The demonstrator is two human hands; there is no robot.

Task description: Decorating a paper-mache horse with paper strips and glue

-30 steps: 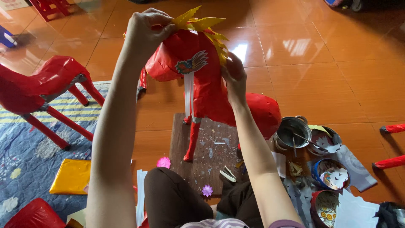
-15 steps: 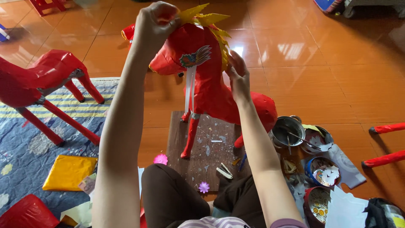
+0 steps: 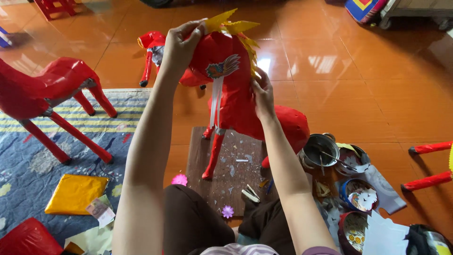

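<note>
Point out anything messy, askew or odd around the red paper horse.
Paper scraps litter the brown board under the red paper horse, which both hands, left and right, hold. A crumpled banknote lies loose on the blue rug. Nothing looks damaged.

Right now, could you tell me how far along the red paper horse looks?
Done: the red paper horse is covered in red and carries an eye decal. In hand: the left hand and right hand press on the yellow mane. Left: cut-out decorations sit unused in tins.
</note>
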